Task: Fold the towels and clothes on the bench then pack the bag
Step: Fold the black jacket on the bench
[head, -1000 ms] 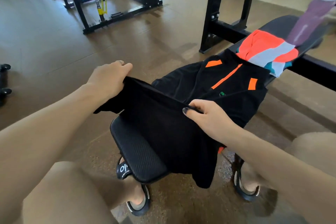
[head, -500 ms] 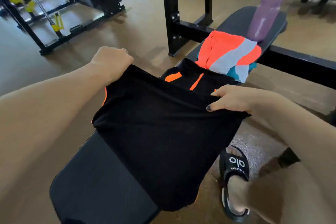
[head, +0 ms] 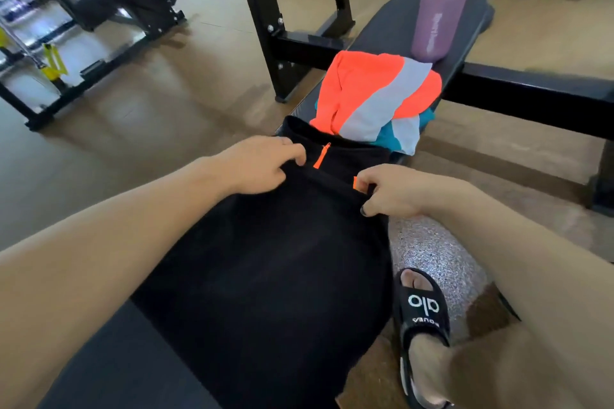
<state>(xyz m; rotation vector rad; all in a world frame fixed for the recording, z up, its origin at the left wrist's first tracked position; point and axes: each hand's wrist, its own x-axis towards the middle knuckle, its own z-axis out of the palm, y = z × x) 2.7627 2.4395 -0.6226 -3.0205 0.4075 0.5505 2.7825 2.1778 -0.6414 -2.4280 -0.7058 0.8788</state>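
Clothes on the bench (head: 471,15) — two: black jacket (head: 265,259), pinched by left hand (head: 255,164) and right hand (head: 392,192); orange top (head: 365,83).

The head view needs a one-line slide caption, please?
Both hands, left hand and right hand, pinch a folded black jacket on the gym bench.

left hand (head: 262,164) — grip curled, pinching | right hand (head: 392,191) — grip pinching

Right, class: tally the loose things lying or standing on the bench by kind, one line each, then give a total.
Black garment: 1
Orange, grey and teal cloth: 1, possibly more than one piece; cannot tell
Purple bottle: 1
Total: 3
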